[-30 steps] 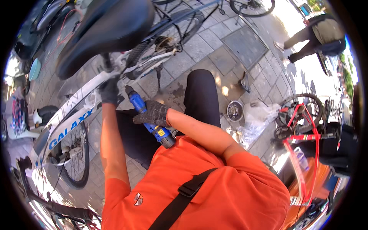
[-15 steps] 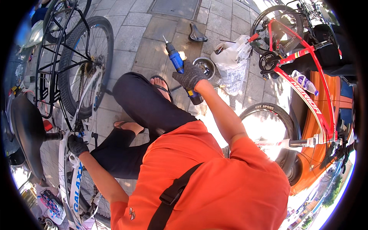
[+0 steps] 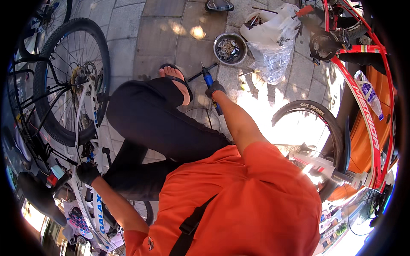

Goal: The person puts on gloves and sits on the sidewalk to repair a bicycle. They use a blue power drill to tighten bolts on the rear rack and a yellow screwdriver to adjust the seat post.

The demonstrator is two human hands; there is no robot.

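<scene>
My right hand [image 3: 215, 89], in a dark glove, is wrapped round a blue and black cordless drill [image 3: 208, 79] with a thin bit. The drill is held low over the paving, beside a T-shaped tool [image 3: 203, 72] and near my sandalled foot [image 3: 176, 81]. At the left, my gloved left hand [image 3: 87, 173] is closed at the white bicycle frame [image 3: 81, 187], where a strut of the black rear rack [image 3: 64, 158] meets it. Its fingertips are partly hidden, so what they pinch is unclear. The rear wheel [image 3: 70, 81] stands beyond it.
A metal bowl of small parts [image 3: 230, 49] stands on the paving, with a white plastic bag [image 3: 271, 42] to its right. Further off lies a black saddle [image 3: 219, 5]. A red bicycle frame [image 3: 356, 98], a loose tyre [image 3: 318, 109] and an orange surface [image 3: 373, 85] fill the right side.
My right hand has brought the drill nearer to me and lower. The view has shifted, so the bowl shows fully. My left hand stays by the frame and rack strut.
</scene>
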